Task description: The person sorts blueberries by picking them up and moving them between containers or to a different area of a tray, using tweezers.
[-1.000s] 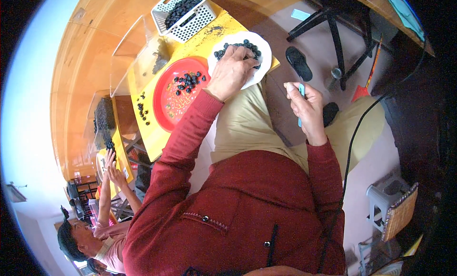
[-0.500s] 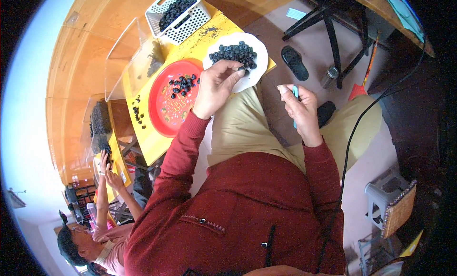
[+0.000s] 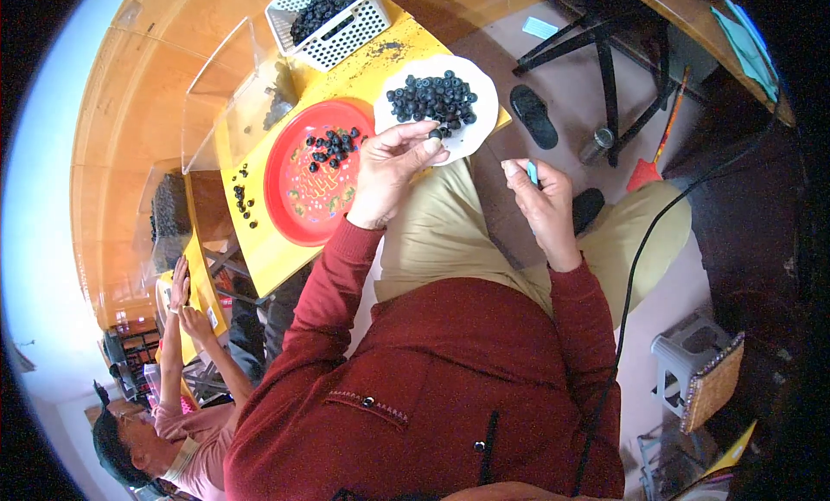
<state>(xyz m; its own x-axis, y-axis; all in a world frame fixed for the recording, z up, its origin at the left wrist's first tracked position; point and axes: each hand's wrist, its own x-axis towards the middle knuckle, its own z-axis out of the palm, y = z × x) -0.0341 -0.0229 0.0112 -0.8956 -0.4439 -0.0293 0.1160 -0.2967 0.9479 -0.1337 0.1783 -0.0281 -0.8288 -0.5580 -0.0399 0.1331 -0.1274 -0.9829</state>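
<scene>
My left hand point(image 3: 386, 174) pinches one small round black piece point(image 3: 435, 134) between thumb and fingertips, over the near edge of a white plate point(image 3: 471, 142). A heap of similar blue-black round pieces point(image 3: 437, 96) lies on that plate. To the right, my right hand point(image 3: 545, 203) is closed around a slim tool with a light-blue handle point(image 3: 532, 172); its tip is too thin to make out. Left of my left hand sits a red round tray point(image 3: 290, 216) with a printed pattern, holding a smaller group of black pieces point(image 3: 333, 146).
A yellow table point(image 3: 281, 263) carries the tray, loose black pieces point(image 3: 242, 203), and a white perforated basket point(image 3: 346, 38) filled with more. A clear bin point(image 3: 226, 112) stands at left. Another person point(image 3: 186, 449) works beyond it. A black cable point(image 3: 644, 250) hangs at right, near a stool point(image 3: 687, 354).
My left hand has turned slightly, showing the pinched piece more plainly. The right hand's tool has tilted, so less of its handle shows. The other person's hands have shifted.
</scene>
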